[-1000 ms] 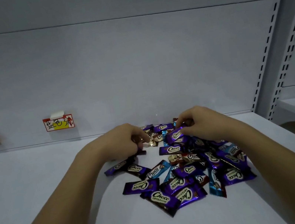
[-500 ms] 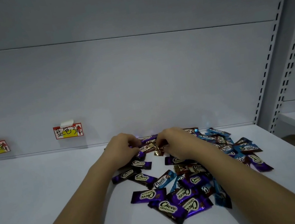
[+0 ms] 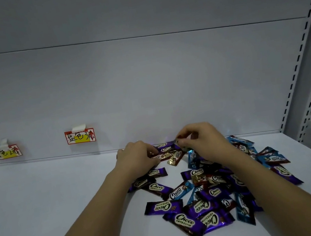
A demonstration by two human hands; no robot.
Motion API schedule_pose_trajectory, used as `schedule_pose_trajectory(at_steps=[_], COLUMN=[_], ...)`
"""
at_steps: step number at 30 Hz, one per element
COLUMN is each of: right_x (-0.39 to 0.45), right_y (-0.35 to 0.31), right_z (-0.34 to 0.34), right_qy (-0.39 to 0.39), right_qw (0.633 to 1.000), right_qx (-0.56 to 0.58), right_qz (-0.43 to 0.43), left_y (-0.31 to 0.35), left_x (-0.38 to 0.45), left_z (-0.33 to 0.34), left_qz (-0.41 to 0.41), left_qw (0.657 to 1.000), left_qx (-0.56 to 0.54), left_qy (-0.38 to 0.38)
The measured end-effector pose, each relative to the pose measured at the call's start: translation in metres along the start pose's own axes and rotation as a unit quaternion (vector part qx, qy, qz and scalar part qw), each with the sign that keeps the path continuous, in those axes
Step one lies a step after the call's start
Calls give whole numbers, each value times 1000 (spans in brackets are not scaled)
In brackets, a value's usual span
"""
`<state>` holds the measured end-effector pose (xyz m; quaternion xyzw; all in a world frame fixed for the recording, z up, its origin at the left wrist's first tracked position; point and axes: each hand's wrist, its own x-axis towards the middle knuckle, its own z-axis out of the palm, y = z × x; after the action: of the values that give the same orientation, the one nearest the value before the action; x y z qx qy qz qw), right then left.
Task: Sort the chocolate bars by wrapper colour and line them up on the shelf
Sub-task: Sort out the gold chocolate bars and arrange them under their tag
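Both hands picking through chocolate bars (image 3: 193,204) right of blue label (image 3: 80,136): left hand (image 3: 136,158) gripping bar, right hand (image 3: 199,141) pinching one; next, probably carrying picks toward matching label

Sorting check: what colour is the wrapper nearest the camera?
Purple wrapper, clearest in the head view.

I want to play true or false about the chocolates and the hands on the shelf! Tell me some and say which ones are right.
1. The chocolate bars lie in a mixed heap on the shelf. True.
2. All the wrappers are blue. False: purple, blue and gold-and-brown ones lie together.
3. Two labels are stuck on the back wall, left of the heap. True.
4. The left hand is up on the back wall. False: it rests low on the bars at the far end of the heap.
5. The right hand has its fingers curled at the back of the heap. True.
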<state>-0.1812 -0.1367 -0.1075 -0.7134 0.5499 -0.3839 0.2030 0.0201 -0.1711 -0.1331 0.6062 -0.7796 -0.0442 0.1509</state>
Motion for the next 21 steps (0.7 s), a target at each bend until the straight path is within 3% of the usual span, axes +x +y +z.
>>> schedule_pose_trajectory(at_steps=[5, 8, 10, 13, 17, 21], right_x=[-1, -1, 1, 2, 2, 3], right_y=[0, 3, 5, 8, 7, 7], right_z=[-11, -11, -7, 1, 10, 14], right_qy=[53, 59, 34, -39, -117, -148], right_qw=[978, 966, 976, 996, 982, 969], right_qx=[196, 243, 202, 46, -148, -193], right_qz=[46, 68, 73, 59, 7, -35], left_y=[3, 6, 4, 1, 1, 2], left_x=[0, 1, 2, -1, -4, -4], left_z=[3, -6, -16, -26, -27, -27], left_qz=[1, -28, -48, -63, -73, -58], left_qw=[999, 977, 931, 885, 877, 884], left_qx=[-37, -182, -324, -423, -452, -445], left_qy=[37, 108, 161, 182, 147, 129])
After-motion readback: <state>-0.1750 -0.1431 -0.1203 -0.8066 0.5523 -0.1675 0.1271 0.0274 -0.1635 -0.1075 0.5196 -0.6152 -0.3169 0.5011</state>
